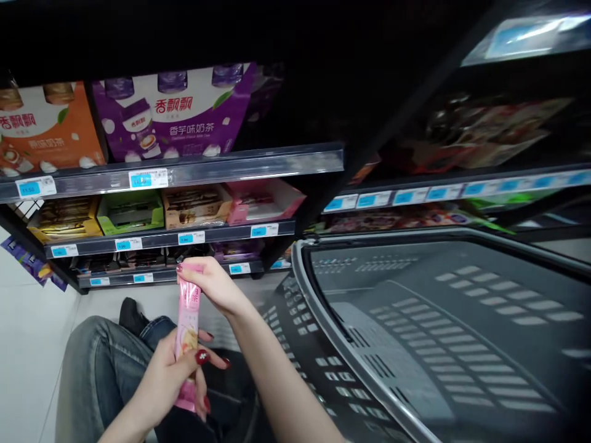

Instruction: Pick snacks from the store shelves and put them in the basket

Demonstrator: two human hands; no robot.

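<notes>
I hold a long pink sachet (188,320) upright between both hands, in front of the low store shelves. My right hand (212,284) pinches its top end with closed fingers. My left hand (173,372) grips its lower part, thumb across the front, the nails painted dark red. My knee in blue jeans (99,363) lies below the left hand.
A dark grey plastic shopping basket (360,357) fills the lower right, nothing visible inside. Shelves (184,172) hold purple and orange milk-tea packs above, small boxes of sachets in yellow, green, brown and pink below, with blue price tags. A white floor lies at the left.
</notes>
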